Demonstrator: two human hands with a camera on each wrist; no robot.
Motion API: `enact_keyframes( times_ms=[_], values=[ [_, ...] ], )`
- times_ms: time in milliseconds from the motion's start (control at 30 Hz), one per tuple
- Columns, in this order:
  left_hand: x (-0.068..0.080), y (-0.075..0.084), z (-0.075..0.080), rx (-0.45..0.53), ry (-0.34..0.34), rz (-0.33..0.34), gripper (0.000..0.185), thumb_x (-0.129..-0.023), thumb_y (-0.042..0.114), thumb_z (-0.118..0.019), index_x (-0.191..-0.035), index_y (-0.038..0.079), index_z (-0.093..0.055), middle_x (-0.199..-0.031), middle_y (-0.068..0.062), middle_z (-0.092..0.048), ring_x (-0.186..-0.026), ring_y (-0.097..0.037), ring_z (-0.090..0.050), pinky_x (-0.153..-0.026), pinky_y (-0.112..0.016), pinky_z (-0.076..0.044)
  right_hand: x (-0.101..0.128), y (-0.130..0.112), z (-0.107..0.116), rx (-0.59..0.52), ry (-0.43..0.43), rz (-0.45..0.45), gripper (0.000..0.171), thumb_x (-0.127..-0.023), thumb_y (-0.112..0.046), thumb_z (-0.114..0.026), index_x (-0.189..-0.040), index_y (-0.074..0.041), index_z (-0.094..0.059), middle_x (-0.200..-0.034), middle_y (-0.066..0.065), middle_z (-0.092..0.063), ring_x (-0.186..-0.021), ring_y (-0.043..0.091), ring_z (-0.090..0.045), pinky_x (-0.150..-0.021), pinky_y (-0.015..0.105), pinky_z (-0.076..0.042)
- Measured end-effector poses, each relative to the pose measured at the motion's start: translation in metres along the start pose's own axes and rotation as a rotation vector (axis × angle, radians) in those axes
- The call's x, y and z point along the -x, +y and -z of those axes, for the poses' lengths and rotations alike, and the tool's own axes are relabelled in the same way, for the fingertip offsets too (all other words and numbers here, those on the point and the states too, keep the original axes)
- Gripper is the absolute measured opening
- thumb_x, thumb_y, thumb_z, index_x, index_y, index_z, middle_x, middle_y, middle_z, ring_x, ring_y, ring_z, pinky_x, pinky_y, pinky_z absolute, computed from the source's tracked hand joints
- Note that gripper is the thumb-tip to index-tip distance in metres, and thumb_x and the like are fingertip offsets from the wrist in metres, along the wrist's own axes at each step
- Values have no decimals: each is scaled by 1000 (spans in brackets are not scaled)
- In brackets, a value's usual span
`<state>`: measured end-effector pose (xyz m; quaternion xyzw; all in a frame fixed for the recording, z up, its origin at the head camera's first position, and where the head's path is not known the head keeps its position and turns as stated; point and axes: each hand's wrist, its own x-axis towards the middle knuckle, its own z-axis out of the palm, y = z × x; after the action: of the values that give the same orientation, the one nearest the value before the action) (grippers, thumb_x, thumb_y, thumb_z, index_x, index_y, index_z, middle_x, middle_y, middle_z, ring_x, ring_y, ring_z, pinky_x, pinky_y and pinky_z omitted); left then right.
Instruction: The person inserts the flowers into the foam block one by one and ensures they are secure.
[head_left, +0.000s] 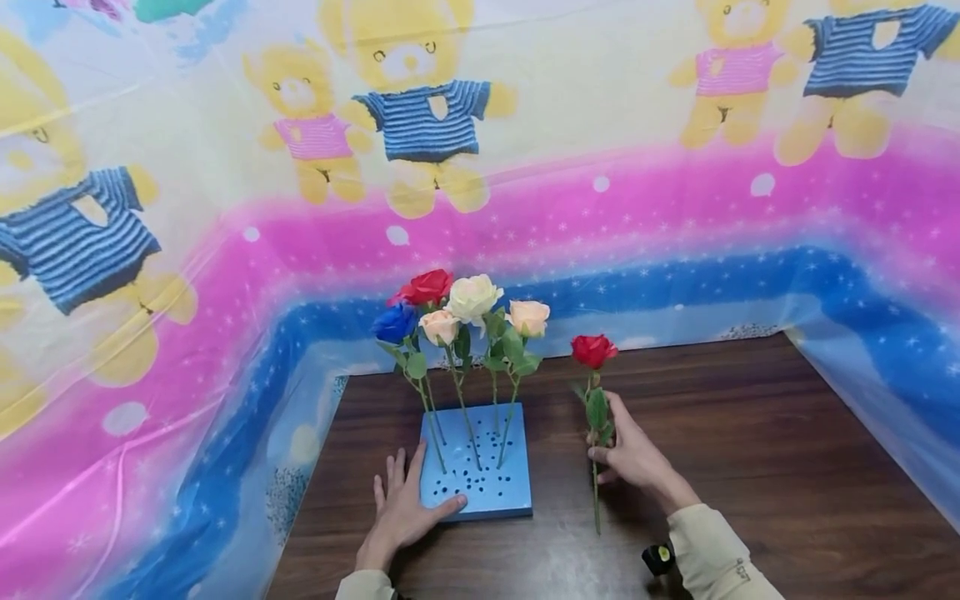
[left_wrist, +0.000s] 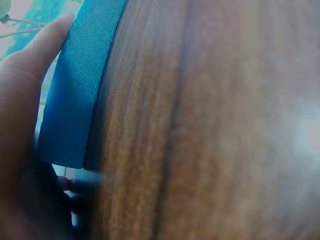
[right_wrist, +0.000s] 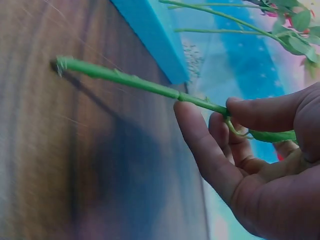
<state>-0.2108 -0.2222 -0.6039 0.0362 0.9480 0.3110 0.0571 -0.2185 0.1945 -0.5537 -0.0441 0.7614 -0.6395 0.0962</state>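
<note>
In the head view my right hand (head_left: 633, 454) pinches the green stem of an artificial red rose (head_left: 594, 351) between thumb and fingers. The stem's bare lower end (right_wrist: 90, 69) points away from the hand in the right wrist view. To the left, a blue foam block (head_left: 487, 502) dotted with small holes lies flat on the table. My left hand (head_left: 405, 504) rests against its near left corner with fingers spread and fairly straight, the thumb (left_wrist: 47, 42) touching the block. Upright in the block stand a red rose (head_left: 427, 287), a blue rose (head_left: 395, 322), a white rose (head_left: 474, 298) and peach roses (head_left: 528, 317).
The dark wood-grain table (head_left: 720, 408) extends to the right of the block. A small black object (head_left: 657, 559) is by the right wrist. Behind and beside the table hangs a cloth (head_left: 555, 208) printed with teddy bears.
</note>
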Motion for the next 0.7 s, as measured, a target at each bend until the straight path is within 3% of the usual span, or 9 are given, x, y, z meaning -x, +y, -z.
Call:
enact_keyframes(
  times_ms=[200, 433, 600, 700],
  values=[
    [0, 0, 1, -14, 2, -2, 127, -87, 77, -81, -181, 20, -17, -182, -34, -8, -168, -58, 3, -126, -84, 6, -6, -17, 14, 77, 26, 106, 91, -107, 12, -63, -175, -27, -16, -130, 35, -57, -104, 43, -72, -68, 56, -68],
    [0, -2, -2, 1, 26, -15, 128, -85, 77, -82, -181, 19, -21, -181, -35, -11, -167, -60, 0, -126, -85, 5, -13, -39, 23, 202, 78, 259, 86, -106, 8, -68, -172, -25, -24, -136, 32, -61, -119, 46, -69, -71, 53, -68],
    [0, -3, -2, 9, 29, -19, 128, -84, 78, -82, -181, 18, -21, -181, -36, -12, -167, -61, 0, -126, -85, 6, -17, -53, 19, 232, 83, 332, 92, -105, 6, -71, -175, -31, -23, -143, 30, -60, -127, 44, -67, -74, 46, -68],
    [-2, -4, -3, 0, 18, -9, 128, -85, 79, -81, -181, 21, -19, -182, -33, -10, -168, -58, 2, -127, -83, 6, -18, -61, 12, 231, 62, 370, 91, -106, 5, -71, -174, -34, -25, -140, 29, -61, -124, 43, -67, -72, 43, -68]
  ],
)
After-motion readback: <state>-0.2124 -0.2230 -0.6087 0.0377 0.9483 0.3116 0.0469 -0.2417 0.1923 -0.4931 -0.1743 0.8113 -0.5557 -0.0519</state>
